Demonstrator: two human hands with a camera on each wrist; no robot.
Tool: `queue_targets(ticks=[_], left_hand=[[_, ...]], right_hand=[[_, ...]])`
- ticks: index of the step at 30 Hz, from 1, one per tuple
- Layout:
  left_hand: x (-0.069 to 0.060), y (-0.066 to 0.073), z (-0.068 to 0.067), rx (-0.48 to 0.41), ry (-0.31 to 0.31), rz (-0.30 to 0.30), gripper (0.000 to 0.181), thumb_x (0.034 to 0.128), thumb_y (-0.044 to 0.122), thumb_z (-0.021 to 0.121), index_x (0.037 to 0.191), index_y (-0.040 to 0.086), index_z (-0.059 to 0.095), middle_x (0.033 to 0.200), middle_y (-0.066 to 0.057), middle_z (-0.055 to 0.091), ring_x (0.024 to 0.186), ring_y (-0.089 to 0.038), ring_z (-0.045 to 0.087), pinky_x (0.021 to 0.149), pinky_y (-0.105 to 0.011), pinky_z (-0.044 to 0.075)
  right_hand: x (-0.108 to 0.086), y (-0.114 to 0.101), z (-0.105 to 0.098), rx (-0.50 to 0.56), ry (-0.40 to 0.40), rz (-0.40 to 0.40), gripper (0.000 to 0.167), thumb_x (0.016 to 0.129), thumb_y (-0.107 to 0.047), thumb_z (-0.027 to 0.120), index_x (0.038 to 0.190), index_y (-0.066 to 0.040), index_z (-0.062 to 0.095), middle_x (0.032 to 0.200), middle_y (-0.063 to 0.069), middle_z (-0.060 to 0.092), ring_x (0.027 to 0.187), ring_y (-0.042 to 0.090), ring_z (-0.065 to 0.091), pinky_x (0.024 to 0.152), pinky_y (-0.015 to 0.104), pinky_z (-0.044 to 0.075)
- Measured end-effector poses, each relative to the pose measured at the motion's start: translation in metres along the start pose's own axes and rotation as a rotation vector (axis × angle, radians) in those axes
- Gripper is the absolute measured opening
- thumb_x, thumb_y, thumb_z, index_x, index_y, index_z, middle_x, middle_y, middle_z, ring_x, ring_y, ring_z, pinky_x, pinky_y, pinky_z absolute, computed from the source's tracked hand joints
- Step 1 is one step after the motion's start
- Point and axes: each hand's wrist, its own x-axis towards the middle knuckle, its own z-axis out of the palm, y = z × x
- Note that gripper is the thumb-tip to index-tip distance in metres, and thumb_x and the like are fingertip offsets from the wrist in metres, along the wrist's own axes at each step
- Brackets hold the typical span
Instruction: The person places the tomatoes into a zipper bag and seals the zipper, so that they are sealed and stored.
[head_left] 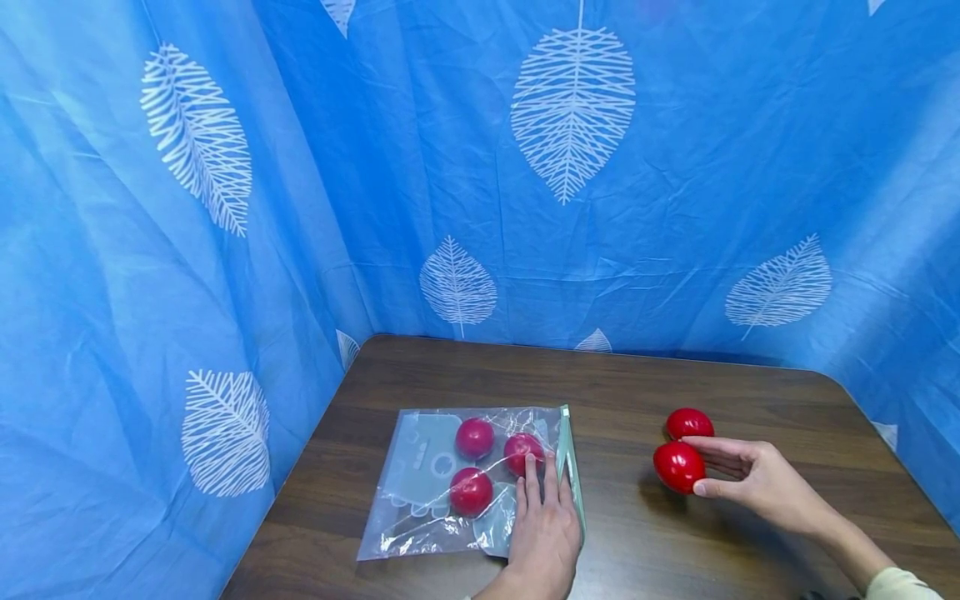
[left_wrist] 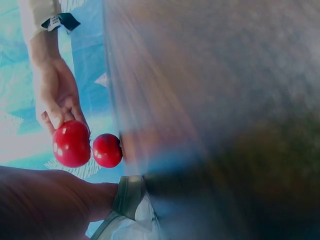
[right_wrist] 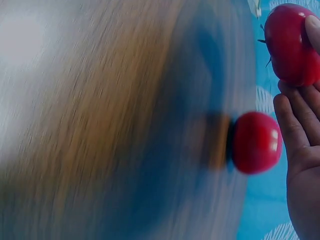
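Grasping one tomato (head_left: 677,467) between thumb and fingers, the right hand (head_left: 759,485) holds it well to the right of the zip bag (head_left: 384,532), on its green edge's (head_left: 566,421) side, with another tomato (head_left: 689,422) close by. Nearer the bag is the left hand (head_left: 546,533), fingers extended across it, though whether inside or on top I cannot tell.

No text can be read; the print (head_left: 420,455) on the clear bag (head_left: 397,533) is too small.
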Motion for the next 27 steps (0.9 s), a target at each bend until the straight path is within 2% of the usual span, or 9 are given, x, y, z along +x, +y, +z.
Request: queue_targets(ticks=[5,11,17,20,24,27], left_hand=[[0.0,0.0,-0.001,0.001,0.001,-0.007,0.086,0.0824,0.023,0.094,0.158,0.005,0.056,0.174,-0.018,0.041,0.16,-0.048,0.04,0.121,-0.054,0.049],[0.002,0.001,-0.002,-0.031,-0.059,-0.021,0.092,0.0811,0.026,0.096,0.16,0.008,0.053,0.176,-0.014,0.037,0.163,-0.046,0.036,0.123,-0.054,0.048],[0.002,0.002,-0.001,-0.028,-0.06,-0.025,0.089,0.0812,0.024,0.095,0.159,0.009,0.055,0.176,-0.015,0.037,0.162,-0.047,0.037,0.122,-0.054,0.048],[0.002,0.002,-0.002,-0.028,-0.06,-0.027,0.088,0.0818,0.024,0.095,0.16,0.01,0.056,0.176,-0.014,0.037,0.162,-0.046,0.037,0.122,-0.053,0.049],[0.004,0.002,-0.002,-0.041,-0.088,-0.031,0.09,0.0817,0.025,0.095,0.161,0.012,0.054,0.177,-0.012,0.036,0.163,-0.046,0.035,0.122,-0.054,0.048],[0.006,0.002,-0.002,-0.05,-0.112,-0.035,0.094,0.0796,0.026,0.097,0.162,0.013,0.054,0.178,-0.011,0.035,0.164,-0.045,0.033,0.123,-0.054,0.047]], right_hand=[[0.008,-0.008,0.013,0.03,-0.041,-0.046,0.059,0.091,-0.02,0.091,0.144,-0.007,0.07,0.142,0.023,0.072,0.119,-0.009,0.068,0.093,0.022,0.061],[0.019,-0.013,0.026,0.048,-0.094,-0.064,0.058,0.092,-0.021,0.09,0.144,-0.006,0.069,0.141,0.022,0.073,0.119,-0.008,0.069,0.094,0.022,0.061],[0.03,-0.016,0.038,0.035,-0.134,-0.076,0.059,0.092,-0.025,0.09,0.145,-0.011,0.07,0.141,0.016,0.074,0.121,-0.006,0.069,0.097,0.023,0.06],[0.034,-0.019,0.044,0.044,-0.155,-0.089,0.06,0.092,-0.025,0.09,0.147,-0.011,0.069,0.142,0.015,0.074,0.124,0.007,0.073,0.097,0.022,0.059],[0.041,-0.021,0.053,0.06,-0.17,-0.094,0.061,0.092,-0.026,0.09,0.147,-0.012,0.069,0.143,0.014,0.074,0.128,0.017,0.074,0.099,0.024,0.06],[0.046,-0.022,0.059,0.062,-0.175,-0.092,0.061,0.092,-0.027,0.09,0.147,-0.012,0.069,0.143,0.013,0.074,0.128,0.017,0.074,0.101,0.03,0.062]])
